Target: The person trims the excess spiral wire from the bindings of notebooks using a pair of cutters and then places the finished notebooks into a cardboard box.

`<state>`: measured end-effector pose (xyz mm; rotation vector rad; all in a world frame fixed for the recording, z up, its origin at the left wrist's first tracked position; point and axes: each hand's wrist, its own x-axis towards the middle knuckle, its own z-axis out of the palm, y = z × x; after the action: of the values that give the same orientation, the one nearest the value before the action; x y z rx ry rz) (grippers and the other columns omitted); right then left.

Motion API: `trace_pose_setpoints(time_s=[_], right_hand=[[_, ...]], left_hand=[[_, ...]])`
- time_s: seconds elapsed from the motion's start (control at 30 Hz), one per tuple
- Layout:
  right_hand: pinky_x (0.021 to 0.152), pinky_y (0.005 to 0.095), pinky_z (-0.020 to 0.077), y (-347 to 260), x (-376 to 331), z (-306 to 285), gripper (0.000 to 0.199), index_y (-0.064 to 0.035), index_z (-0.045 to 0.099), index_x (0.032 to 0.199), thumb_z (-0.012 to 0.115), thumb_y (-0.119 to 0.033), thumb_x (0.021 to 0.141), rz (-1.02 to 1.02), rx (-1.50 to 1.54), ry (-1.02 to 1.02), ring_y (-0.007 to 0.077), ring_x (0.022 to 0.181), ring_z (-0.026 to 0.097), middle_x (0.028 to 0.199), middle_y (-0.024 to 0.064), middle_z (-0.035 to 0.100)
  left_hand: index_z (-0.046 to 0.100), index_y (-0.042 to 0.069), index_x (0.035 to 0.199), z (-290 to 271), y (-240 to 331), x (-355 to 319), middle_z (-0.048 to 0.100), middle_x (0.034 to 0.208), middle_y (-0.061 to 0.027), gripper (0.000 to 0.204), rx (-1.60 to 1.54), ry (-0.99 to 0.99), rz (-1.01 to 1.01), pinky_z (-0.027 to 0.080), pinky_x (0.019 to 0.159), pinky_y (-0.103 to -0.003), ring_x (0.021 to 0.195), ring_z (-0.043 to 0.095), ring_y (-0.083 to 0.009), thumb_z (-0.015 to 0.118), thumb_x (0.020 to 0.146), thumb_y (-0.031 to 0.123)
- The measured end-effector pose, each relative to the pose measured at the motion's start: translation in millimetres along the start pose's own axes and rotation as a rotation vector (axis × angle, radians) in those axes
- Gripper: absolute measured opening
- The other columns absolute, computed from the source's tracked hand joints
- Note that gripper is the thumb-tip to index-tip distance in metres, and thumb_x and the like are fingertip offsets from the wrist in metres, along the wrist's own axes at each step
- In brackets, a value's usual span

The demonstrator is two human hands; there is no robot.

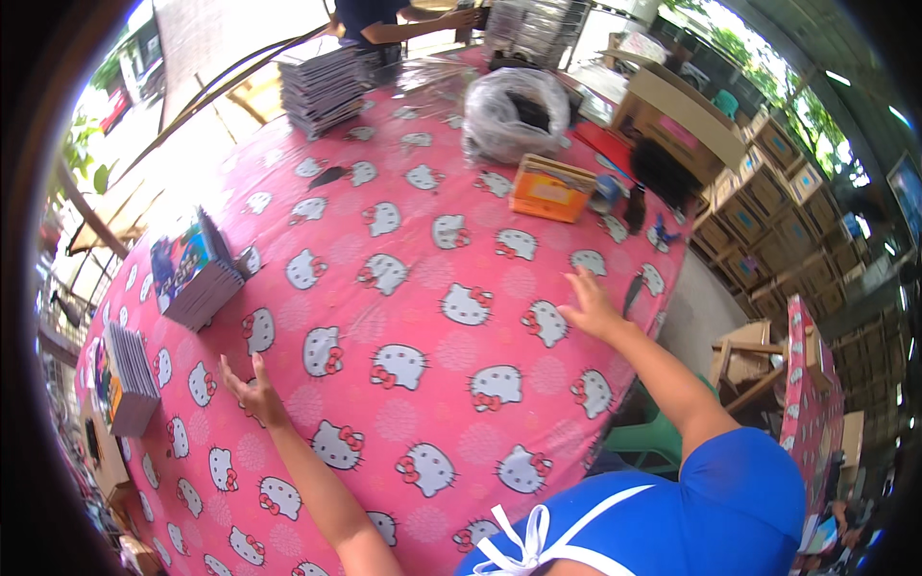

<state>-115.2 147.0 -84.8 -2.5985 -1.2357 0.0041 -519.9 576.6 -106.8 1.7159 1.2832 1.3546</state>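
Observation:
My left hand (255,392) hovers over the pink tablecloth (397,420) printed with white cat faces, fingers apart and holding nothing. Nearest to it are two stacks at the table's left side: a stack of dark-covered books (197,274) and a smaller stack of books or boards (132,379). On the right, my right hand (594,309) is stretched out with its fingers spread, also holding nothing. A dark, narrow object (634,292) lies just beyond it, its kind unclear. Farther off stands an orange box (551,189).
At the back stand a tall stack of thin grey pieces (321,91) and a plastic bag (514,115) with something dark inside. A cardboard box (677,120) sits at the far right. Another person (376,24) works beyond the table. A green chair (653,437) is by my right side.

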Motion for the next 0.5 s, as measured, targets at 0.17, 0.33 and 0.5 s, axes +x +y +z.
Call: trace_pose_setpoints(time_s=[0.17, 0.33, 0.5], right_hand=[[0.103, 0.0483, 0.0352, 90.8, -99.7, -34.0, 0.061, -0.0026, 0.045, 0.129, 0.068, -0.033, 0.081, 0.338, -0.100, 0.145, 0.0417, 0.130, 0.037, 0.139, 0.0274, 0.037], [0.100, 0.0501, 0.0374, 91.1, -126.7, -29.9, 0.054, -0.0001, 0.048, 0.126, 0.059, -0.035, 0.086, 0.249, -0.095, 0.207, 0.0415, 0.123, 0.043, 0.131, 0.0267, 0.045], [0.094, 0.0523, 0.0406, 108.6, -129.3, -20.3, 0.055, -0.0033, 0.051, 0.125, 0.053, -0.044, 0.088, 0.199, -0.167, 0.226, 0.0382, 0.119, 0.046, 0.127, 0.0218, 0.048]], left_hand=[[0.041, 0.007, 0.140, 17.7, 37.4, -72.4, 0.028, 0.149, -0.0177, 0.071, 0.165, -0.259, 0.058, 0.023, 0.110, -0.050, 0.138, 0.025, -0.0337, 0.069, 0.081, 0.035], [0.043, 0.010, 0.139, 46.4, 30.5, -92.1, 0.034, 0.146, -0.0142, 0.065, 0.272, -0.311, 0.311, 0.025, 0.109, -0.048, 0.137, 0.029, -0.0316, 0.065, 0.083, 0.034], [0.041, 0.014, 0.140, 133.5, 107.0, -114.1, 0.039, 0.145, -0.0102, 0.059, -0.479, -0.452, -0.002, 0.026, 0.108, -0.046, 0.134, 0.033, -0.0290, 0.058, 0.088, 0.034]])
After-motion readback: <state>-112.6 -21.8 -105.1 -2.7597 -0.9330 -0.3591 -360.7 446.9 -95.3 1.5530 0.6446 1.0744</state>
